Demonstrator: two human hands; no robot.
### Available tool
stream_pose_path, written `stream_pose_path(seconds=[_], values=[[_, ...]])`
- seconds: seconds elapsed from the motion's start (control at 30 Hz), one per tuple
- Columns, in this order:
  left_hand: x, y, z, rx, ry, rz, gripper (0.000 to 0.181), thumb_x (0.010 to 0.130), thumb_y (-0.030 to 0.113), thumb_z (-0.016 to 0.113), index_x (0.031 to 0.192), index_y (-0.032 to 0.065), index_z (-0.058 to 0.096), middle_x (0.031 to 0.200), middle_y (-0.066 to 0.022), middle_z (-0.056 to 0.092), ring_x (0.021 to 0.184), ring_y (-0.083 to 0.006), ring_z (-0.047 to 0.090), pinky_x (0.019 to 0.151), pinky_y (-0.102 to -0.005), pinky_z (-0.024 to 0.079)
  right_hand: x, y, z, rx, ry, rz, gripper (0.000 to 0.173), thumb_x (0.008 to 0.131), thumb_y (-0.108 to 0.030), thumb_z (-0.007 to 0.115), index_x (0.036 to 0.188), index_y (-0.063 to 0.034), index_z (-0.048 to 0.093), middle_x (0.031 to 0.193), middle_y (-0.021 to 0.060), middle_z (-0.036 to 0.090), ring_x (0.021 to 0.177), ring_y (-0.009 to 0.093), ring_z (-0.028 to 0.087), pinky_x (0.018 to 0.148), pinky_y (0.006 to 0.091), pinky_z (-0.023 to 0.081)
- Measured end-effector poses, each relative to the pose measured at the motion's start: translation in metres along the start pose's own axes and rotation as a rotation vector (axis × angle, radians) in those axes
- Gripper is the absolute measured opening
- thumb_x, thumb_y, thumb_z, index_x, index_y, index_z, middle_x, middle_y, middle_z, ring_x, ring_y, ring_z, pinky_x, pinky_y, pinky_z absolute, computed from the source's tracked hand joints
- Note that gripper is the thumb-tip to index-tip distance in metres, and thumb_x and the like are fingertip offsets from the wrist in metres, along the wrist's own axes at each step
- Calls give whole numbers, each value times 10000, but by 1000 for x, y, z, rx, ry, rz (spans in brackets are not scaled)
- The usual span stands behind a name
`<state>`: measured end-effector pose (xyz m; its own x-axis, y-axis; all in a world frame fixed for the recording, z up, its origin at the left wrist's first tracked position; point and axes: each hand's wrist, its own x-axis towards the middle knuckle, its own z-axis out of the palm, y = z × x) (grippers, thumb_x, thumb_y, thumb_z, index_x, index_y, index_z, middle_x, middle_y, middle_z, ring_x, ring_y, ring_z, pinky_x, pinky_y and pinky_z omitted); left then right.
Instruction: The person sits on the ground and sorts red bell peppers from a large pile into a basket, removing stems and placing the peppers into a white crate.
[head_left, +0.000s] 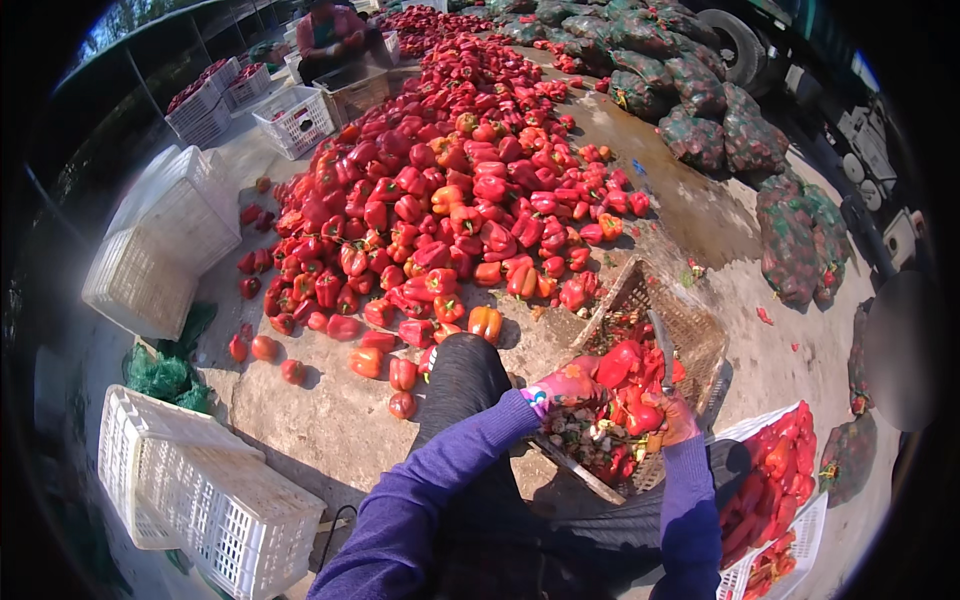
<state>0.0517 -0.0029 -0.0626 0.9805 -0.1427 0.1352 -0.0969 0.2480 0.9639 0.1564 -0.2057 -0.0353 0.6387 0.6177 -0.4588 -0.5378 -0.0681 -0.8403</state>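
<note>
My left hand (568, 385), in a pink flowered glove, grips a red bell pepper (619, 364) over a brown plastic crate (694, 330). My right hand (675, 420), gloved too, is closed around a knife whose curved blade (661, 341) points up and away from me, just right of the pepper. More red pepper flesh shows between the two hands, but which hand bears it I cannot tell. Inside the crate lie pepper cores and trimmings (574, 429) with pale seeds. The knife's handle is mostly hidden in my right hand.
A large heap of red bell peppers (450, 202) covers the ground ahead. White crates (247, 502) stand at left; another, holding peppers (776, 472), sits at my right. Filled mesh sacks (694, 139) line the right side near a truck wheel (735, 46). A person (330, 37) sits beyond.
</note>
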Motion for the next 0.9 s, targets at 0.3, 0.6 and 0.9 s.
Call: stream_pose_path(seconds=[0.3,0.6,0.9], values=[[-13,-30,-42,-531,276,-95,564,755,1,576,1265,69,344,996,-45,537,828,-161,556,757,-256,467,0,-65,-84,153,109,-205,220,791,-243,625,874,-48,564,589,-23,524,373,38,381,343,181,349],[23,-12,36,-826,251,-51,548,769,25,480,1289,37,305,1265,-118,416,1150,-270,421,981,-408,334,-12,-8,16,186,-145,67,297,728,-301,691,930,-111,586,736,-25,602,551,71,547,458,199,439],[33,-5,39,-679,128,-8,535,803,213,508,1284,50,340,1343,-88,333,1242,-269,304,1016,-447,250,-36,-30,-12,262,78,-107,227,690,-267,724,773,-115,577,608,-32,535,402,56,439,377,198,389]])
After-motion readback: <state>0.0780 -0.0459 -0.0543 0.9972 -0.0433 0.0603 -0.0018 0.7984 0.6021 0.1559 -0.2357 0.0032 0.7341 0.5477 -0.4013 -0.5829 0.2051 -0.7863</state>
